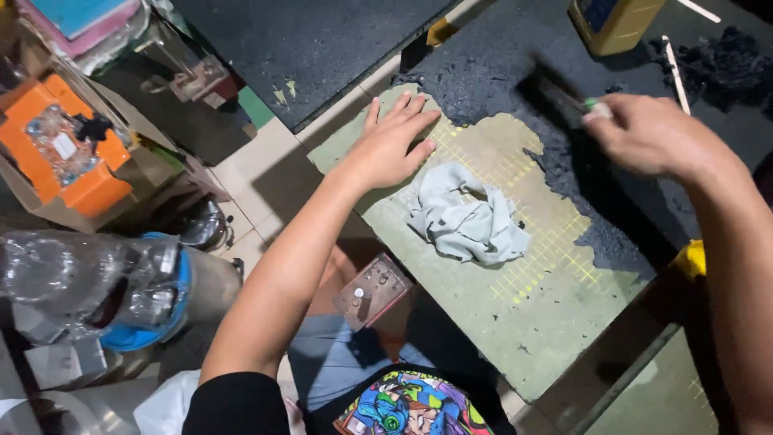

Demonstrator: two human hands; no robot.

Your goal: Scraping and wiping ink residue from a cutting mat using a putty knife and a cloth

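My left hand (392, 143) lies flat with fingers spread on the left end of a worn green cutting mat (523, 314), holding nothing. My right hand (654, 133) is closed around a tool with a green ferrule (592, 104); its dark, motion-blurred end (547, 87) looks like a brush and sits over the black coating (580, 185) that covers the far part of the mat. A crumpled grey cloth (467, 219) rests on the mat between my hands, just right of my left hand.
A yellow container (616, 22) stands at the far edge, with thin sticks (675, 72) and a dark clump (721, 64) beside it. On the floor at left are an orange box (60, 145), clear plastic bottles (72, 278) and a small metal plate (372, 290).
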